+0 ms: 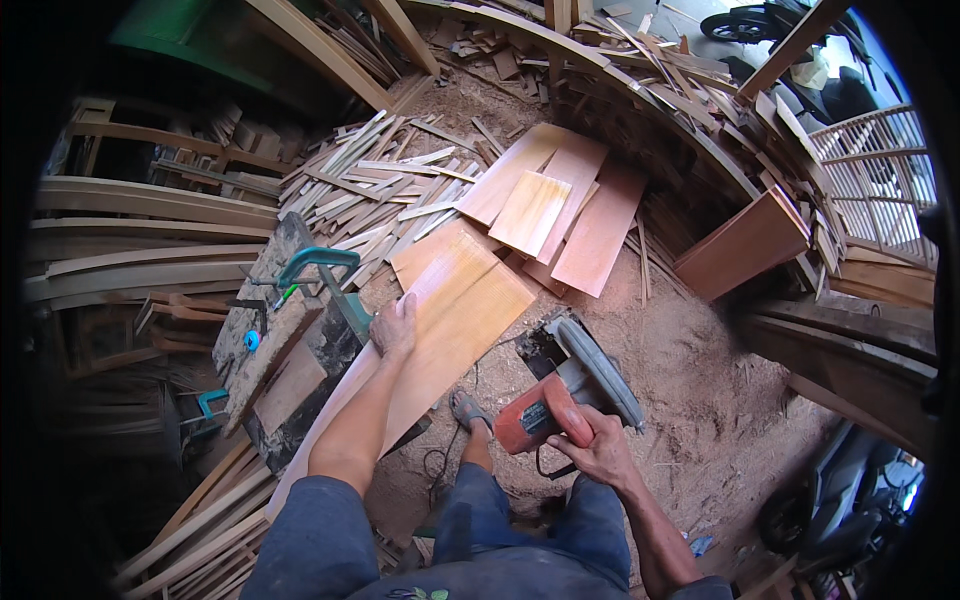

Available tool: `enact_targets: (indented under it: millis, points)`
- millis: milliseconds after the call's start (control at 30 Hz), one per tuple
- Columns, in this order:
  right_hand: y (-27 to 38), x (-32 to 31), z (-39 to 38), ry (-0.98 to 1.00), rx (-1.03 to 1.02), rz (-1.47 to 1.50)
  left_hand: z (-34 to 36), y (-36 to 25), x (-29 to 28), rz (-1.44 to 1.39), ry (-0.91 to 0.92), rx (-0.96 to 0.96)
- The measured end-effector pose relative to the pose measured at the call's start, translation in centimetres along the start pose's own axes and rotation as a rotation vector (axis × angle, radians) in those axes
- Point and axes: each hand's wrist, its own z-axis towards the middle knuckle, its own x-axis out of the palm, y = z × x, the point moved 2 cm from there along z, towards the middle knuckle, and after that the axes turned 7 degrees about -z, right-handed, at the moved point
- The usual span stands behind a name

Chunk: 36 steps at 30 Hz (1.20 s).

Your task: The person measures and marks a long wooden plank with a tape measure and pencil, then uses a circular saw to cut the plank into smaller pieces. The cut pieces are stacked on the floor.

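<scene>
My left hand grips a wide, light wooden board by its left edge, and the board slants across the front of me. Its lower end passes behind my left forearm. In my right hand is a red and grey circular saw, held by its handle to the right of the board and apart from it. The saw's grey guard faces right. A teal clamp stands just beyond my left hand, on the worn workbench.
On the bench lie a green pen and a small round blue thing. Several cut boards rest on the sawdust floor ahead, beside a heap of thin strips. Stacked timber fills the left; a motorbike stands lower right.
</scene>
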Motion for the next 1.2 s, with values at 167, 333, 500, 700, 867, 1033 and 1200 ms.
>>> enact_targets:
  millis: [167, 333, 500, 700, 867, 1033, 1200]
  points:
    - [3.3, 1.5, 4.7, 0.106, -0.023, -0.061, -0.4, -0.2, -0.2, 0.000, 0.013, -0.027]
    - [4.7, 3.2, 8.5, 0.084, -0.032, -0.085, -0.3, -0.6, 0.1, -0.004, -0.025, -0.031]
    - [5.1, 3.8, 8.3, 0.127, 0.013, -0.167, -0.5, -0.5, 0.2, -0.030, -0.082, 0.024]
    - [4.7, 3.1, 7.8, 0.130, 0.051, -0.136, -0.3, -0.2, 0.5, 0.031, -0.112, 0.067]
    - [4.3, 3.2, 7.8, 0.097, 0.018, -0.157, -0.4, -0.3, 0.4, 0.020, -0.066, 0.064]
    - [4.0, 3.4, 8.0, 0.096, -0.002, -0.165, -0.7, -1.2, -0.3, -0.001, 0.057, -0.043]
    - [3.6, 3.5, 7.8, 0.117, 0.004, -0.150, -0.8, -1.7, -0.7, -0.008, 0.030, -0.038]
